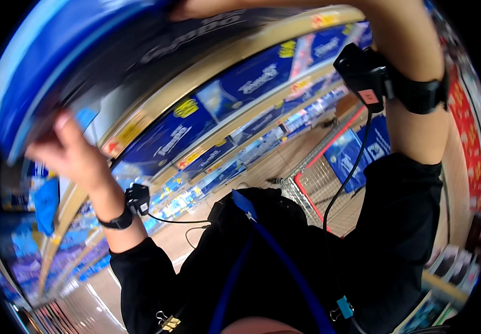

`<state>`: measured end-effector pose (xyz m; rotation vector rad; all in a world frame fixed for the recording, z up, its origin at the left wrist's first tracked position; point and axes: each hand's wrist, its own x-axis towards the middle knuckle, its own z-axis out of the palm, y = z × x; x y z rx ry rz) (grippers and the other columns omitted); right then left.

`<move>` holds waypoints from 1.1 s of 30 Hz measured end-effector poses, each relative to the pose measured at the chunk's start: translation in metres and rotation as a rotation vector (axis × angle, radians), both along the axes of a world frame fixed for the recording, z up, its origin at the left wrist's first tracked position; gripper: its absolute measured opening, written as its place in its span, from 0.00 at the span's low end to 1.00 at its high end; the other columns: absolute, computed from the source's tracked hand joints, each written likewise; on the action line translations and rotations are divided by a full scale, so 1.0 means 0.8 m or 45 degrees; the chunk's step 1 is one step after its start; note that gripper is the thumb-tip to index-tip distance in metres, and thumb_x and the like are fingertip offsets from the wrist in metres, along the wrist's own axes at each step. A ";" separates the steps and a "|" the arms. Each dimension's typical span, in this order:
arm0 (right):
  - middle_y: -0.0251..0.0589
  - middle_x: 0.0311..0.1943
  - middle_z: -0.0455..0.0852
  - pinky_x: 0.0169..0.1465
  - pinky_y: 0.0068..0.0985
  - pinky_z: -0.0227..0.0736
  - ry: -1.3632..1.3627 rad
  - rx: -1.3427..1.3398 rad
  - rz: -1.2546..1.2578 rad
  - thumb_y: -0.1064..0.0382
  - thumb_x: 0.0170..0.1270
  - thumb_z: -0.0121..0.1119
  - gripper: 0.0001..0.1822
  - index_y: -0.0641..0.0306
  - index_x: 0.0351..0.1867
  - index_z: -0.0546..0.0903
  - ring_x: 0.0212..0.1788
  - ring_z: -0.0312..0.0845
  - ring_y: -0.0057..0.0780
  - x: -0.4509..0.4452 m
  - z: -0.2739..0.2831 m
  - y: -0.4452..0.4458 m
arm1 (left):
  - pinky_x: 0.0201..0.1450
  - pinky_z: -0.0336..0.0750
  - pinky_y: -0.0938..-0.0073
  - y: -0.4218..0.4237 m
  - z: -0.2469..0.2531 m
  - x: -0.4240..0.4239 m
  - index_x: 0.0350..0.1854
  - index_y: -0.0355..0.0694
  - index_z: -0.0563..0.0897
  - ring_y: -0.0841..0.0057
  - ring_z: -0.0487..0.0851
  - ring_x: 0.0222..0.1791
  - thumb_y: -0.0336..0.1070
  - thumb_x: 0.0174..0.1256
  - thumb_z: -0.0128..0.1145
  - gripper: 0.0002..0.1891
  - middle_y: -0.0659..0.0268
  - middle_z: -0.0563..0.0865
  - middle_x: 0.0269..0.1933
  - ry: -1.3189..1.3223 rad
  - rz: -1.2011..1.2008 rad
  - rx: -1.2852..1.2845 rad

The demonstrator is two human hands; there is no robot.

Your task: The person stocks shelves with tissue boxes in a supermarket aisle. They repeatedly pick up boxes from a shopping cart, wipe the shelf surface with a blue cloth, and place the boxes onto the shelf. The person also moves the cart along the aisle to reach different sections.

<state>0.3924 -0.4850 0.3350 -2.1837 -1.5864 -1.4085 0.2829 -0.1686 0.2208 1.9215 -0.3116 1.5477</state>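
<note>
A large blue pack (56, 54) with a dark, lettered underside fills the upper left, blurred and raised at shelf height. My left hand (75, 154) grips its lower left edge, thumb and fingers spread against it. Along the top of the view my right arm reaches across, and the visible part of my right hand (188, 9) is at the pack's far edge. Most of that hand is cut off by the frame. Just beyond the pack, shelves hold blue Tempo tissue packs (173, 140) behind price strips.
A wire shopping cart (307, 183) with red trim stands at my right side, carrying blue packs (349, 154). Tiled floor (173, 240) shows below. A red patterned display (465, 137) lines the far right. Cables run from the devices (361, 77) strapped to my forearms.
</note>
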 end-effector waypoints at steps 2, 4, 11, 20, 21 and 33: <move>0.53 0.49 0.83 0.51 0.36 0.80 0.166 -0.008 0.031 0.53 0.50 0.75 0.37 0.66 0.61 0.77 0.51 0.83 0.48 -0.002 -0.009 -0.037 | 0.64 0.74 0.67 -0.031 0.018 0.005 0.62 0.38 0.71 0.67 0.81 0.55 0.42 0.69 0.65 0.25 0.56 0.81 0.57 -0.244 -0.110 0.124; 0.53 0.50 0.83 0.52 0.37 0.79 0.352 -0.015 0.043 0.53 0.50 0.76 0.37 0.65 0.62 0.76 0.52 0.83 0.48 -0.006 -0.018 -0.084 | 0.61 0.74 0.70 -0.084 0.050 0.013 0.58 0.37 0.74 0.69 0.82 0.53 0.46 0.69 0.64 0.23 0.57 0.83 0.55 -0.345 -0.343 0.075; 0.54 0.54 0.83 0.57 0.37 0.78 0.905 0.164 -0.147 0.55 0.51 0.78 0.39 0.63 0.65 0.76 0.55 0.82 0.50 -0.055 -0.083 -0.281 | 0.63 0.70 0.68 -0.250 0.000 0.081 0.63 0.33 0.73 0.69 0.79 0.54 0.45 0.72 0.61 0.26 0.55 0.82 0.55 0.111 -0.496 -0.039; 0.54 0.49 0.80 0.59 0.39 0.74 1.232 0.463 -1.105 0.54 0.41 0.80 0.48 0.68 0.67 0.74 0.55 0.77 0.50 -0.164 -0.348 -0.460 | 0.39 0.75 0.77 -0.490 -0.249 0.141 0.72 0.28 0.68 0.77 0.80 0.37 0.31 0.69 0.63 0.31 0.57 0.79 0.53 1.327 -1.301 0.390; 0.54 0.50 0.80 0.59 0.39 0.74 1.279 0.496 -1.151 0.54 0.40 0.80 0.48 0.69 0.66 0.74 0.55 0.77 0.51 -0.171 -0.386 -0.471 | 0.40 0.77 0.77 -0.507 -0.277 0.137 0.72 0.28 0.68 0.77 0.84 0.40 0.32 0.71 0.62 0.30 0.55 0.79 0.57 1.493 -1.307 0.405; 0.55 0.55 0.82 0.65 0.39 0.71 2.027 0.756 -1.206 0.52 0.41 0.81 0.48 0.64 0.68 0.76 0.62 0.75 0.54 -0.162 -0.787 -0.552 | 0.54 0.77 0.45 -0.435 -0.624 0.069 0.62 0.34 0.75 0.35 0.83 0.50 0.47 0.76 0.52 0.23 0.34 0.84 0.52 2.411 -0.693 0.721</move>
